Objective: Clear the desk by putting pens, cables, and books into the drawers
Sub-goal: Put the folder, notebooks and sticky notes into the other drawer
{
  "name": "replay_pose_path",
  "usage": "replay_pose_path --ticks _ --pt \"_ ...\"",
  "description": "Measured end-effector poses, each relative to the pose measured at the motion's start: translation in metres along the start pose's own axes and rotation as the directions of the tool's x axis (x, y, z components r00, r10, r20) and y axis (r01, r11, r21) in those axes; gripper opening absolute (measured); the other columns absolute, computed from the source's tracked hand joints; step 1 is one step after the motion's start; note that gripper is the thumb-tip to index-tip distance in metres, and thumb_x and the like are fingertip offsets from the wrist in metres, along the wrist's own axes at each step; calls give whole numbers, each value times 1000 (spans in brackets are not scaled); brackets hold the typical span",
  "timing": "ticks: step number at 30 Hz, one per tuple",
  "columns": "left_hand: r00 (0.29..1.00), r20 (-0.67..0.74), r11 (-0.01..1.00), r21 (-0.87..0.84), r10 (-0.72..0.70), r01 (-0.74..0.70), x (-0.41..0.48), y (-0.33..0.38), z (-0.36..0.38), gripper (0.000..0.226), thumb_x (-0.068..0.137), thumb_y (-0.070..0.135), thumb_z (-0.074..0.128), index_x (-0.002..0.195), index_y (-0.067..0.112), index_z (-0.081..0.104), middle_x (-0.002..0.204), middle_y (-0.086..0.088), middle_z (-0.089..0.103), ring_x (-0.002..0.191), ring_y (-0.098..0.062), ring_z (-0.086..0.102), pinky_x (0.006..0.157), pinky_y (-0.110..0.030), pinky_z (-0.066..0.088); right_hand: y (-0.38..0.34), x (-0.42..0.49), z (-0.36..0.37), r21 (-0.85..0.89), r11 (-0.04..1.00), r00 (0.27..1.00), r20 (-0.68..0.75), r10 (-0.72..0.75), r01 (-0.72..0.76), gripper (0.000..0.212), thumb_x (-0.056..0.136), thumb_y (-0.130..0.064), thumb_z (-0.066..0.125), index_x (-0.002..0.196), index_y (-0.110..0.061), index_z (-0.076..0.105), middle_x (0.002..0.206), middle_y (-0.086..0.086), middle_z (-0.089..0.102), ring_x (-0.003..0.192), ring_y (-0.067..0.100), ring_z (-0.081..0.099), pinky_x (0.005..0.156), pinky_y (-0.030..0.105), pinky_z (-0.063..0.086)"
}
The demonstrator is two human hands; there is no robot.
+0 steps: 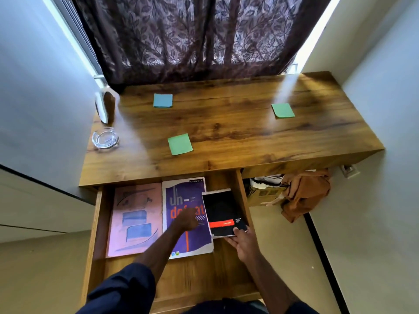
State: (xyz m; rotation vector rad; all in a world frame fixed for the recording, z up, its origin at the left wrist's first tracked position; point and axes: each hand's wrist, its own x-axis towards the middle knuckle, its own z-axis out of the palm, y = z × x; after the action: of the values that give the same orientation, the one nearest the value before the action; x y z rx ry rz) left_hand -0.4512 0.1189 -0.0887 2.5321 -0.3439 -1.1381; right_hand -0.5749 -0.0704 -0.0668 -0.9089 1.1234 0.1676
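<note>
An open wooden drawer [242, 196] under the desk [226, 132] holds a pink book [133, 218] on the left and a purple notebook [181, 200] in the middle. A small black notebook [222, 211] with a red band lies at the drawer's right side, partly over the purple one. My right hand [243, 242] grips its near corner, thumb on the cover. My left hand [186, 219] hovers blurred over the purple notebook, fingers curled; whether it touches the cover is unclear.
On the desk lie a blue sticky pad [162, 100] and two green ones [180, 144] [283, 110]. A glass ashtray [105, 138] and a small upright object [105, 107] stand at the left edge. Orange cloth [303, 193] and a box sit under the desk's right side.
</note>
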Motion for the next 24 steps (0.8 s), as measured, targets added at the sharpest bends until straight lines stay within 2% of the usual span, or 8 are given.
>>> replay_pose_path --ticks 6,9,12,14,16,19,22,24 --pt "986 157 980 196 -54 23 4 -22 22 56 91 4 60 145 2 43 156 -22 33 137 -35 44 109 -35 44 17 11 12 72 996 973 -221 65 -50 48 96 7 54 142 0 39 127 26 58 115 44 62 86 52 56" --pt "988 152 976 216 -34 0 7 -25 23 50 91 2 59 140 0 48 150 -21 41 133 -34 49 105 -34 46 28 19 19 47 996 924 -371 91 -79 43 97 -3 60 136 -2 45 118 20 58 112 41 63 89 51 58" --pt "990 139 977 213 -23 -7 11 -27 22 47 92 2 58 138 -1 50 144 -21 48 129 -33 51 102 -34 47 37 27 29 -99 989 866 -497 50 -114 39 97 -15 63 130 1 50 124 24 62 105 40 66 87 51 59" --pt "990 141 975 220 -15 -16 11 -27 21 48 92 2 60 139 0 48 144 -20 47 128 -33 52 102 -35 47 35 26 35 -139 985 842 -540 15 -107 43 98 -19 61 133 4 48 128 27 59 110 42 63 90 48 56" --pt "990 139 973 229 -3 -30 12 -29 22 50 91 1 62 140 2 48 143 -18 49 127 -32 53 101 -35 47 32 26 37 -128 987 843 -538 12 -96 46 100 -21 59 134 6 46 127 27 58 113 42 62 88 45 54" --pt "992 126 967 252 17 -48 14 -32 23 51 90 1 62 139 4 48 141 -16 52 126 -31 54 100 -35 48 39 30 26 -151 968 870 -481 103 -199 49 95 -28 66 130 3 52 116 23 64 105 37 66 85 42 58" --pt "993 105 954 291 43 -73 16 -33 26 51 91 2 60 141 4 47 143 -16 50 131 -32 49 105 -37 45 47 32 10 -262 930 929 -334 162 -257 41 91 -22 64 124 3 60 120 26 64 112 43 63 89 49 55" --pt "994 98 947 311 49 -78 16 -32 27 52 92 3 60 142 5 47 145 -16 49 132 -32 48 106 -37 45 45 32 8 -241 943 940 -304 154 -232 39 90 -19 65 121 4 61 117 28 65 110 44 64 91 49 55"
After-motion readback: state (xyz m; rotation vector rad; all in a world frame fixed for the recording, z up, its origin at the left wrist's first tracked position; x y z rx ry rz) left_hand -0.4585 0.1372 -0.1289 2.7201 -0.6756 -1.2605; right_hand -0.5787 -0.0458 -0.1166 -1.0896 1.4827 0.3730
